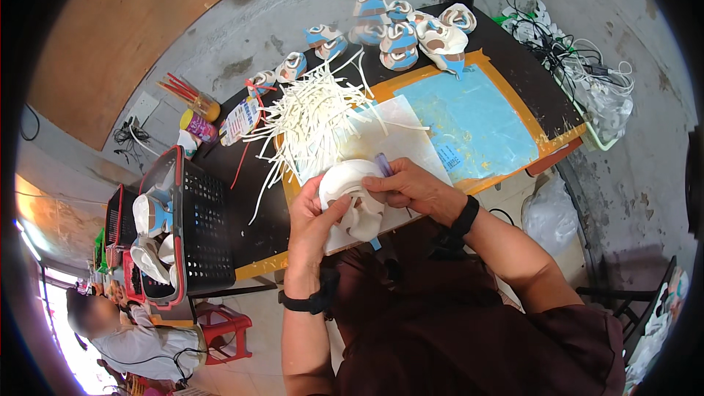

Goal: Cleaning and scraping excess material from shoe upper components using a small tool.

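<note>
White upper (364, 226) clamped two-handed

Your left hand (311, 214) and right hand (414, 188) pinch its two sides, probably steadying it, nearer you than the strip heap (315, 114); patterned uppers (400, 45) sit beyond that heap, perhaps for room.

Illegible print (446, 154) on the white card (239, 122) and blue sheet (484, 121).

The person wears a dark maroon short-sleeved fabric top (477, 330) with a loose, wide sleeve (590, 334) at the right arm. A thick black band (308, 301) circles the left wrist, another black band (465, 216) the right. The left hand (314, 221) and right hand (416, 188) are bare.
</note>
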`<state>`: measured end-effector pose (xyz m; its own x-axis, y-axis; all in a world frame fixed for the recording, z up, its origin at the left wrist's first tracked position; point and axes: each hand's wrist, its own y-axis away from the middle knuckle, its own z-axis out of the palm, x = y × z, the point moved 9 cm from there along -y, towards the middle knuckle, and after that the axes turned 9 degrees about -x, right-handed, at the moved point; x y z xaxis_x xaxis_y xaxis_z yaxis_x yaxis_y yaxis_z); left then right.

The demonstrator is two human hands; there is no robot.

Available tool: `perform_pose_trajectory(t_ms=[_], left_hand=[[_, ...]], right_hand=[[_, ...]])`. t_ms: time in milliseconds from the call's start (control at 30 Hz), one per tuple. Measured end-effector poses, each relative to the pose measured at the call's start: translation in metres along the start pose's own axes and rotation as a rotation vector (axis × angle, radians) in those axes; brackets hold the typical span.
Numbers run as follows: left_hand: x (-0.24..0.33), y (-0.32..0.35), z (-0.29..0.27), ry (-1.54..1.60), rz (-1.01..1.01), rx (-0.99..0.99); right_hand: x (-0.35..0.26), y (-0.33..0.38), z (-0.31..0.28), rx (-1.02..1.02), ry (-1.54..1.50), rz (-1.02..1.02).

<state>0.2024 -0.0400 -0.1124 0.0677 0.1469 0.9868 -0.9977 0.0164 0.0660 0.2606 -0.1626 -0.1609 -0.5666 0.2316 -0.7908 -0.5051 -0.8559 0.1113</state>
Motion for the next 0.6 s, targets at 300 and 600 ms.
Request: perform_pose_trajectory(t_ms=[300, 600], left_hand=[[-0.015, -0.003, -0.001, 0.183, -0.098, -0.12], [-0.03, -0.002, -0.001, 0.439, -0.12, -0.157]], right_hand=[[0.006, -0.002, -0.011, 0.021, 0.0, 0.002], [0.0, 0.001, -0.009, 0.076, 0.086, -0.022]])
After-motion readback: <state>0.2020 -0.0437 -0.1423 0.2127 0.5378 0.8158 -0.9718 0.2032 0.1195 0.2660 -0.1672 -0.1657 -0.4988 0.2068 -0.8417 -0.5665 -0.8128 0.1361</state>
